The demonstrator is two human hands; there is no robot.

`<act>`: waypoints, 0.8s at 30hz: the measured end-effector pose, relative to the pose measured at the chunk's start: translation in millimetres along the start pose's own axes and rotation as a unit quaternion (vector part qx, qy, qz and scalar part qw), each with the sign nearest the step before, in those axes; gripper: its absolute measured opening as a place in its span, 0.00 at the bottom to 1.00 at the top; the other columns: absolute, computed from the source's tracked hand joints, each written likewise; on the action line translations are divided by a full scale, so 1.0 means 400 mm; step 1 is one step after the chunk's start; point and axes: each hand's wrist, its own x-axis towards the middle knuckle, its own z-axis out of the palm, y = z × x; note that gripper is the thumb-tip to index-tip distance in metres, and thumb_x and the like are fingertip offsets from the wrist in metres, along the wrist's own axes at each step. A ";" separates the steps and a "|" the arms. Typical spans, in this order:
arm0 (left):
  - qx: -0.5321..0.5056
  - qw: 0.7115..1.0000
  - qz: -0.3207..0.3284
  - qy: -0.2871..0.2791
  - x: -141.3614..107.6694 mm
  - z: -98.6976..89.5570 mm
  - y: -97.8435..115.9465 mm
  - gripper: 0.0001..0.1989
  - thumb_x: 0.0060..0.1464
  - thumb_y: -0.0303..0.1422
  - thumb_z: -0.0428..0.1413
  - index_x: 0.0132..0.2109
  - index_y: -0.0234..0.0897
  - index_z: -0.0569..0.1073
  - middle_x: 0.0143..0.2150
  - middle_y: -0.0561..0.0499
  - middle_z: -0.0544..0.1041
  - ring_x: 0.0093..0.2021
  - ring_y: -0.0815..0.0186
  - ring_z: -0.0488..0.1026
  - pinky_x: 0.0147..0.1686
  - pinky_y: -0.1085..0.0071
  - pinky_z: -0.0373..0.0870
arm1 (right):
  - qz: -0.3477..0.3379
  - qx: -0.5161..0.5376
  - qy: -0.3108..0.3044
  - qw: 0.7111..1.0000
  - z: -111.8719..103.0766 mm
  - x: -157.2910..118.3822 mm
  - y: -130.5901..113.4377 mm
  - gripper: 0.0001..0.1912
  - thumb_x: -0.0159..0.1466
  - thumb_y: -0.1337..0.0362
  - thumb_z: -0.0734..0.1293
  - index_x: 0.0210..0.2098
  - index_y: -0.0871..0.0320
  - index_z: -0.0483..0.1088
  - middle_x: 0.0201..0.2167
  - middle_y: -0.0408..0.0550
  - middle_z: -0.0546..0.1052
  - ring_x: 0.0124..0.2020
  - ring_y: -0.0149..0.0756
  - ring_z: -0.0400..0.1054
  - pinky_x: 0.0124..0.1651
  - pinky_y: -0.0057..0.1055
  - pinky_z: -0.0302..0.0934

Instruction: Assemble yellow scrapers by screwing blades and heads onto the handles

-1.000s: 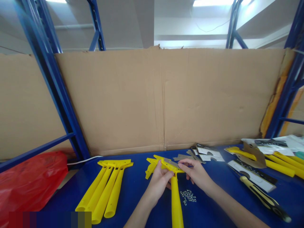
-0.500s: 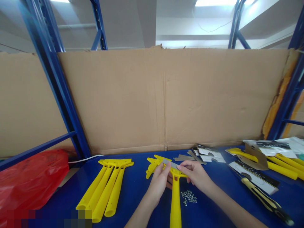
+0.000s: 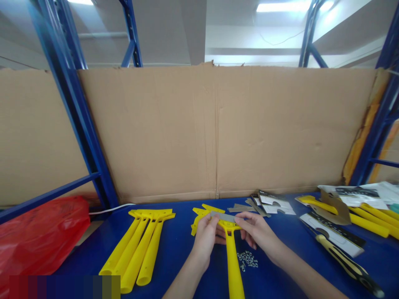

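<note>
In the middle, a yellow plastic scraper handle [image 3: 233,261] lies with its wide head away from me. A thin grey metal blade [image 3: 227,217] rests along that head. My left hand [image 3: 204,238] is closed on the left end of the blade and head, thumb on top, the other fingers underneath. My right hand [image 3: 257,230] pinches the blade's right end between thumb and forefinger; its lower fingers are curled. Behind my left hand lie loose yellow head pieces [image 3: 196,215], partly hidden. Small screws and nuts [image 3: 247,259] are scattered right of the handle.
Several yellow handles [image 3: 141,245] lie at left, near a red plastic bag [image 3: 46,236]. Grey blades [image 3: 240,207] and printed cards [image 3: 277,202] lie behind. At right are a screwdriver [image 3: 343,257] and more yellow handles [image 3: 370,224]. A cardboard wall [image 3: 162,133] backs the blue table.
The handle's near end has swung slightly right. The blade has shifted a little left on the head, and my right hand's lower fingers have come away from the head.
</note>
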 end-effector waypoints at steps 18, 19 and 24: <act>-0.033 0.999 -0.004 0.031 0.006 0.000 0.005 0.07 0.53 0.31 0.54 0.32 0.30 0.70 0.19 0.51 0.73 0.18 0.71 0.70 0.18 0.77 0.68 | 0.015 0.113 0.023 0.993 0.006 -0.015 -0.009 0.17 0.53 0.51 0.69 0.24 0.58 0.62 0.12 0.35 0.67 0.09 0.20 0.53 0.12 0.19 0.44; -0.037 0.999 -0.001 0.028 0.007 -0.001 0.006 0.07 0.54 0.31 0.54 0.32 0.30 0.70 0.19 0.50 0.73 0.18 0.71 0.70 0.18 0.78 0.69 | 0.013 0.117 0.024 0.993 0.008 -0.016 -0.010 0.17 0.53 0.51 0.68 0.24 0.58 0.63 0.12 0.35 0.67 0.09 0.20 0.54 0.12 0.19 0.45; -0.043 0.999 0.009 0.020 0.007 -0.003 0.015 0.08 0.55 0.32 0.53 0.33 0.30 0.70 0.18 0.51 0.73 0.18 0.72 0.70 0.18 0.79 0.68 | 0.016 0.121 0.024 0.992 0.018 -0.023 -0.017 0.19 0.53 0.49 0.68 0.23 0.57 0.61 0.13 0.36 0.68 0.10 0.21 0.56 0.13 0.19 0.47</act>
